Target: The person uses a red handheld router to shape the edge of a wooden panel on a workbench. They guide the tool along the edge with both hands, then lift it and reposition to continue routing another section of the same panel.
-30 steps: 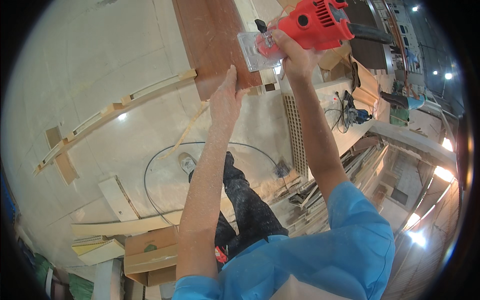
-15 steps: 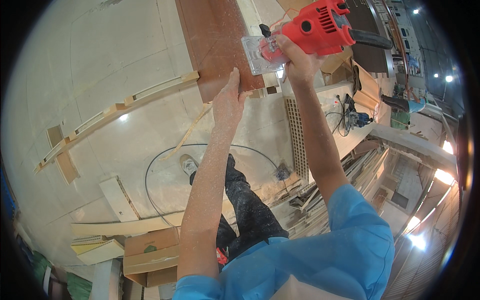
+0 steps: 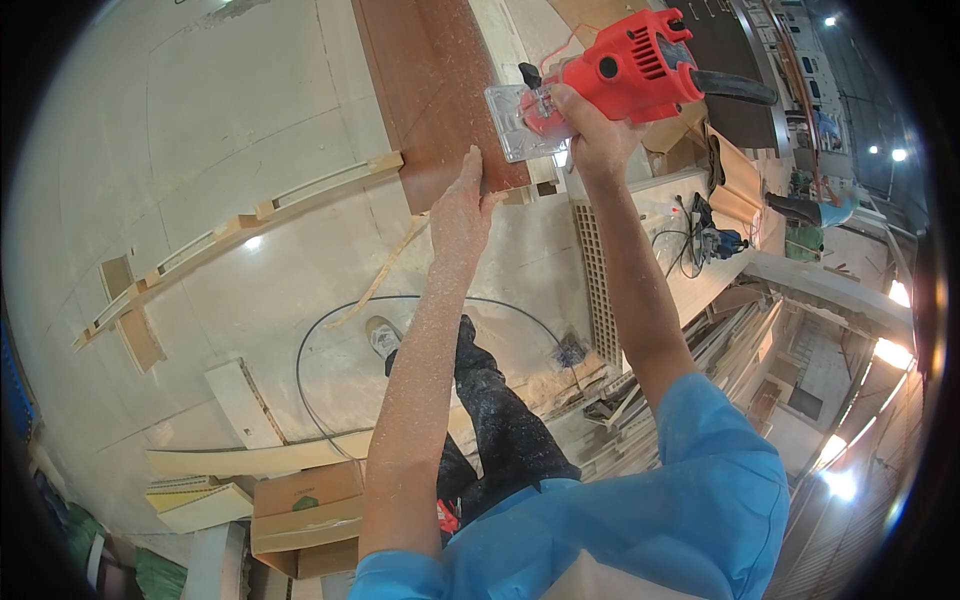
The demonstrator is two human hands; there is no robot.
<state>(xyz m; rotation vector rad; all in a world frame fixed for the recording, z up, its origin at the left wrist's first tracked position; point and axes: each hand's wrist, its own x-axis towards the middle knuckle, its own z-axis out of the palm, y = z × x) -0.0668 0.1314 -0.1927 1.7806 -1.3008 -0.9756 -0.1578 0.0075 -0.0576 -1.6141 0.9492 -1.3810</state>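
Observation:
A red trim router [image 3: 625,72] with a clear base plate is gripped in my right hand [image 3: 600,140], fingers wrapped round its lower body. The router lies on its side, its base against the long right edge of a reddish-brown board [image 3: 430,85], close to the board's near end. My left hand [image 3: 462,215], dusted with fine particles, rests at that near end with its fingers stretched along the board's surface. The router's bit is hidden from this view.
A long pale wooden frame [image 3: 240,226] lies on the floor at left. A dark cable [image 3: 300,350] loops by my feet. To the right, a blue power tool [image 3: 722,242] sits on a pale surface beside a heap of wood strips [image 3: 700,360]. A cardboard box [image 3: 305,505] stands lower left.
The whole view has shifted down slightly. Both hands and the router keep almost the same place on the board.

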